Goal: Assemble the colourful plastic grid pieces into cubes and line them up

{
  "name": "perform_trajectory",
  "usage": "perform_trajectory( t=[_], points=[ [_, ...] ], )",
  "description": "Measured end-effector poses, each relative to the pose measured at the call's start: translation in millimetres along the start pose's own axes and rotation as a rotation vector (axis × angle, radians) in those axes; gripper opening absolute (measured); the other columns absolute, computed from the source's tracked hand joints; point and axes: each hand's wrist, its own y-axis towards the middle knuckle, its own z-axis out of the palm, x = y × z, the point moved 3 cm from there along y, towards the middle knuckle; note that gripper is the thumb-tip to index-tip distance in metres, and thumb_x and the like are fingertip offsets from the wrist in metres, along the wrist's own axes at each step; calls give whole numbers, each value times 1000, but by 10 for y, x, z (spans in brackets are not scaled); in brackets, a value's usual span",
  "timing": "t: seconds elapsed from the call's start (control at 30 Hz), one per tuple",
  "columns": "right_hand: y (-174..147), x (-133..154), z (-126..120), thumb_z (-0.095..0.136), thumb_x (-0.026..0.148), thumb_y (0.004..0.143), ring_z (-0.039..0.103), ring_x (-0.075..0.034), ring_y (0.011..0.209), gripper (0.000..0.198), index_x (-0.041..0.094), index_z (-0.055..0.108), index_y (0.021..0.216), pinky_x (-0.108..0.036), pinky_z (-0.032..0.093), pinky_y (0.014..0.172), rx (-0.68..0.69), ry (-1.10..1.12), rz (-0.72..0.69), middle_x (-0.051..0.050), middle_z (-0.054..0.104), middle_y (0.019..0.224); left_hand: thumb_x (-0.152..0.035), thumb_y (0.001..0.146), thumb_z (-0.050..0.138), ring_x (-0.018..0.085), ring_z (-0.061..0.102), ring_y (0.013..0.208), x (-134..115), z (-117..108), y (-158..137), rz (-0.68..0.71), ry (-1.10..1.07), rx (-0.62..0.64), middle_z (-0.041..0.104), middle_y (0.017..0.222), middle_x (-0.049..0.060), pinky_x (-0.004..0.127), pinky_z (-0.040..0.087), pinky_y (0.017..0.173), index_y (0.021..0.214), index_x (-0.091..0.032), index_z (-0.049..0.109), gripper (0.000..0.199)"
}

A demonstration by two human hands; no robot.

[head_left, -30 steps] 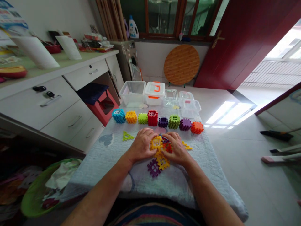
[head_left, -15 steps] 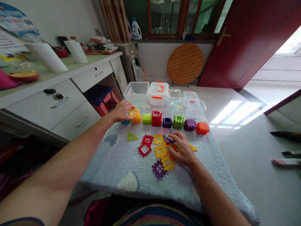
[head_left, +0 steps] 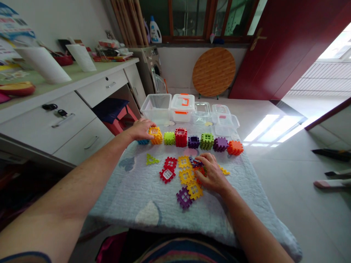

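My left hand is closed round the stack of yellow building blocks at the left of a row, thumb on the near side. A blue stack is partly hidden below that hand. My right hand rests on a loose pile of blocks, fingers curved and apart, covering some red and orange ones. Beside it lie yellow window-shaped blocks, a purple block and part of a dark purple block. Two red blocks and a green triangle lie further left.
The row continues with light green, red, purple and orange stacks. Behind it stand a clear bin, a lidded box with orange clips and other clear containers. A cloth covers the table.
The view has shifted slightly, so everything sits a little further left. Both hands stay at the same blocks, and no block has visibly moved on the table.
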Motion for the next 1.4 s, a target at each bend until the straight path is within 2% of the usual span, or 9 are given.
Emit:
perform_trajectory(
  t=[0.27, 0.77, 0.87, 0.97, 1.07, 1.13, 1.2, 1.33, 1.4],
  points=[
    [2, -9, 8, 61, 19, 78, 49, -26, 109, 41, 22, 58, 119, -47, 47, 98, 6, 6, -7, -10, 54, 113, -48, 61, 68, 38, 42, 127, -26, 28, 18, -25, 42, 86, 56, 135, 12, 50, 35, 104, 136, -23, 54, 80],
    [-2, 1, -1, 61, 19, 78, 49, -26, 109, 41, 22, 60, 118, -46, 46, 98, 0, 9, 2, -10, 55, 113, -35, 61, 68, 34, 54, 113, -24, 109, 151, 44, 9, 32, 67, 113, 11, 46, 38, 96, 113, -24, 69, 54],
    [0, 5, -8, 61, 18, 78, 50, -26, 108, 39, 22, 60, 118, -45, 46, 98, -4, 0, 7, -10, 55, 112, -36, 59, 71, 34, 54, 113, -14, 103, 152, 37, -5, 28, 68, 112, 11, 47, 39, 95, 113, -24, 68, 56],
    [1, 6, -11, 62, 18, 78, 50, -26, 108, 39, 19, 61, 117, -44, 47, 97, -11, -12, 10, -10, 55, 112, -41, 60, 73, 36, 50, 121, -62, 44, 77, 41, 38, -20, 64, 122, 13, 49, 38, 99, 123, -21, 63, 67],
    [3, -12, -13, 61, 16, 78, 52, -26, 106, 38, 19, 62, 116, -43, 47, 96, -40, -30, 27, -10, 56, 111, -47, 66, 71, 37, 43, 130, -243, -74, -134, 107, 42, -221, 56, 134, 14, 53, 31, 108, 129, -18, 57, 71],
    [8, -35, -15, 59, 14, 78, 53, -26, 103, 35, 19, 64, 113, -43, 48, 93, -55, -45, 40, -10, 58, 109, -45, 73, 67, 35, 42, 131, -448, -130, -357, 189, -26, -387, 56, 135, 13, 53, 27, 112, 129, -18, 57, 63],
    [15, -66, -23, 57, 13, 78, 53, -26, 101, 32, 19, 65, 108, -42, 47, 92, -65, -61, 48, -10, 61, 107, -39, 80, 63, 32, 45, 129, -699, -106, -605, 274, -112, -476, 58, 132, 12, 50, 30, 113, 127, -18, 59, 52],
    [32, -163, -74, 53, 7, 75, 55, -26, 99, 32, 19, 68, 101, -43, 46, 92, -104, -96, 76, -9, 65, 103, -29, 86, 58, 26, 54, 118, -1205, 190, -990, 393, -269, -417, 63, 122, 10, 46, 41, 107, 118, -20, 64, 33],
    [40, -220, -101, 51, 5, 74, 56, -25, 97, 33, 19, 68, 98, -41, 46, 91, -115, -105, 96, -9, 67, 101, -27, 86, 59, 27, 55, 117, -1371, 383, -1081, 368, -325, -387, 64, 120, 10, 46, 43, 105, 113, -21, 66, 29]
  ],
)
